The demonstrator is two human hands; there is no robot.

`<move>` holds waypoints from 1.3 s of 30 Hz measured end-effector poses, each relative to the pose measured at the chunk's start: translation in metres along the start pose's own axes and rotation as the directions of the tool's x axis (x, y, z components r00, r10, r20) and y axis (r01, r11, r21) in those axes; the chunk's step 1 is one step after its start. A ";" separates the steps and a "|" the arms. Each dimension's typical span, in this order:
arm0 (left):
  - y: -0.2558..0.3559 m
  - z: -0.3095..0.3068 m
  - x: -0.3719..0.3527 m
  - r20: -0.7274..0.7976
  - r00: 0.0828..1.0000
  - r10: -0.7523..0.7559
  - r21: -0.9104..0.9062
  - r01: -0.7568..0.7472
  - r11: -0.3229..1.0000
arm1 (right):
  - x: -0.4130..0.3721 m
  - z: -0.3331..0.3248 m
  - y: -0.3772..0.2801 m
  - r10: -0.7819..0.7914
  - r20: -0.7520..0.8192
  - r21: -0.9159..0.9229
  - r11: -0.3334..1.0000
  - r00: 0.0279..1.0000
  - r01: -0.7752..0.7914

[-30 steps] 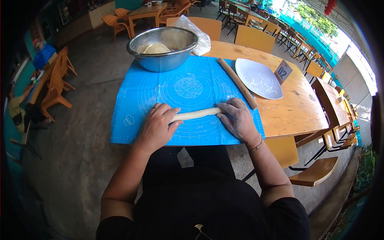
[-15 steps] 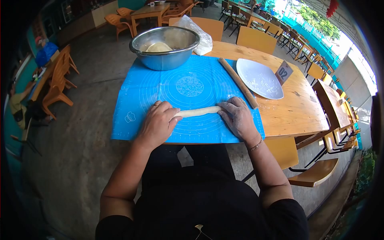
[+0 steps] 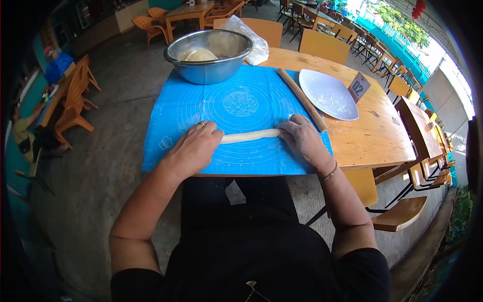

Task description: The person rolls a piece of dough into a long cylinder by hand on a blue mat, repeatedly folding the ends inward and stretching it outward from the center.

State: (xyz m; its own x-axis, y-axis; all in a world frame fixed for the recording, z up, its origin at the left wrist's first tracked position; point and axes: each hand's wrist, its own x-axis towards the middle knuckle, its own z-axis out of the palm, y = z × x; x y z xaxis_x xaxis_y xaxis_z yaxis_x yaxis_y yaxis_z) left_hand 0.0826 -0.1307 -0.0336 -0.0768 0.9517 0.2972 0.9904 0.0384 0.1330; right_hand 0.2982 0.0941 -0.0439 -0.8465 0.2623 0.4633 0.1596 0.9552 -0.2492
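Note:
A thin rope of white dough point(image 3: 251, 135) lies across the near half of the blue silicone mat point(image 3: 171, 110). My left hand point(image 3: 193, 150) is closed over its left end, palm down, with the thumb hidden underneath. Its right end is gripped by my right hand point(image 3: 304, 142), whose fingers are dusted with flour. Between the two hands the rope is fairly straight and even. Beyond my right hand, a wooden rolling pin point(image 3: 302, 99) rests slantwise along the mat's right side. A metal bowl point(image 3: 209, 74) with a lump of dough point(image 3: 201, 55) in it stands at the mat's far left.
Right of the rolling pin is a white plate point(image 3: 314, 83) with flour on it, beside a number 02 sign point(image 3: 358, 87). A clear plastic bag point(image 3: 257, 48) of white contents sits behind the bowl. Chairs surround the wooden table point(image 3: 377, 146). Another person sits at far left.
My left hand has turned over the dough rope's end, so its thumb no longer shows, and the left elbow has swung outward. My right hand keeps its hold. The view has shifted slightly.

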 end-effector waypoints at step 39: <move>-0.015 0.009 0.010 -0.073 0.997 -0.005 0.030 0.008 1.000 | 0.006 -0.003 0.006 -0.018 0.001 -0.040 0.999 1.000 0.018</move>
State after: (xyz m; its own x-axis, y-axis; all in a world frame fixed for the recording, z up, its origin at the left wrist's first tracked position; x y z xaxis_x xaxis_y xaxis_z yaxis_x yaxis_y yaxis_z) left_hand 0.0676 -0.1196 -0.0410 -0.0904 0.9268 0.3645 0.9928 0.0549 0.1067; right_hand 0.2958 0.1017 -0.0401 -0.8497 0.2448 0.4670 0.1644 0.9645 -0.2064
